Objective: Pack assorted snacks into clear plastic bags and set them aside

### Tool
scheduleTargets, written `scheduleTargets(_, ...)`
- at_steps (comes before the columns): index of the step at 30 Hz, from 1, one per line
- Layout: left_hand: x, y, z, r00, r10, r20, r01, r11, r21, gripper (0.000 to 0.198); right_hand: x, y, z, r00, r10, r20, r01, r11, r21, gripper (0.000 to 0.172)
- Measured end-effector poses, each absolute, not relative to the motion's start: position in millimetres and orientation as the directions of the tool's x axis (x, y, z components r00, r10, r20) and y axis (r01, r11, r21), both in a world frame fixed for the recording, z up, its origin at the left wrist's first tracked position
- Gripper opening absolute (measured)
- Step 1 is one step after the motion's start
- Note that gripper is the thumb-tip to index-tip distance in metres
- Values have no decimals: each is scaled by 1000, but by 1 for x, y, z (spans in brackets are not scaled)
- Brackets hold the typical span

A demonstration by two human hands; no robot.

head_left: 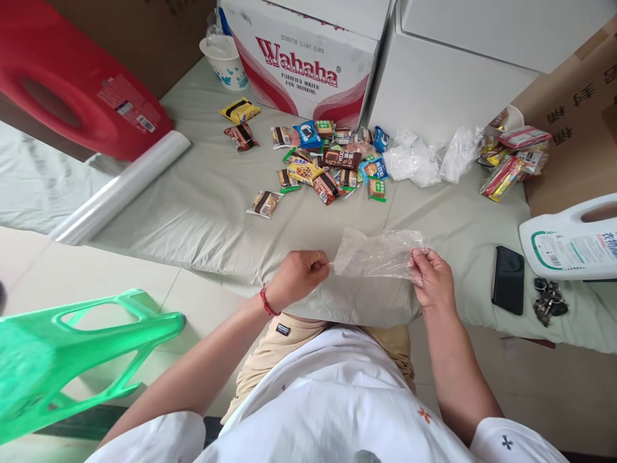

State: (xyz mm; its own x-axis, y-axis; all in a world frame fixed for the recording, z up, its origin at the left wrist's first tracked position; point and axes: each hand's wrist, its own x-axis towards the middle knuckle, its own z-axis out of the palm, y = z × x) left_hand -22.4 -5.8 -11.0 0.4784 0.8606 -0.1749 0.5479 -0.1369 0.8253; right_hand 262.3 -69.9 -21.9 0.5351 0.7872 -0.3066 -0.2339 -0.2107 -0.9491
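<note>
A clear plastic bag (373, 255) is stretched sideways between my two hands, just above the front edge of the cloth-covered surface. My left hand (299, 278), with a red string bracelet at the wrist, is closed in a pinch on the bag's left end. At the other end, my right hand (432, 276) grips the plastic between thumb and fingers. Beyond the bag lies a loose pile of small wrapped snacks (341, 159) in brown, yellow, blue and green packets. Crumpled clear plastic bags (414, 161) rest to the right of the pile.
Behind stand a Wahaha water carton (299, 58) and white boxes (448, 71). On the right are more snack packets (513, 161), a white jug (569, 238), a black phone (508, 280) and keys (549, 301). Leftward are a plastic roll (125, 186), a red jug (96, 83) and a green stool (62, 354).
</note>
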Motion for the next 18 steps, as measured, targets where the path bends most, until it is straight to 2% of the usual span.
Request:
scheduleTargets(3,-31,8,-10,432,902,13,753,-369,545,21,264,-69,-22,559,772,-304,-228,-209,-951,43)
scheduleTargets(5,-38,19,-10,417,904,92,834,-421,357,25,265,-70,-23,578,763,-288,-219,-194,-956,43)
scheduleTargets(8,-47,37,-12,409,901,147,882,-431,190,32,265,-74,-27,582,769,-264,-183,-192,-964,41)
scheduleTargets(12,-53,54,-22,439,890,125,890,-450,80,36,262,-84,-35,537,808,-242,-69,-244,-967,37)
scheduleTargets(15,-54,55,-30,488,871,58,871,-490,40,36,263,-94,-38,474,854,-214,131,-309,-942,36)
scheduleTargets(17,-56,52,-33,459,887,38,883,-461,94,31,265,-103,-37,430,883,-190,290,-334,-897,37)
scheduleTargets(18,-58,51,-33,429,903,29,890,-428,161,28,268,-108,-35,417,890,-184,348,-344,-872,38)
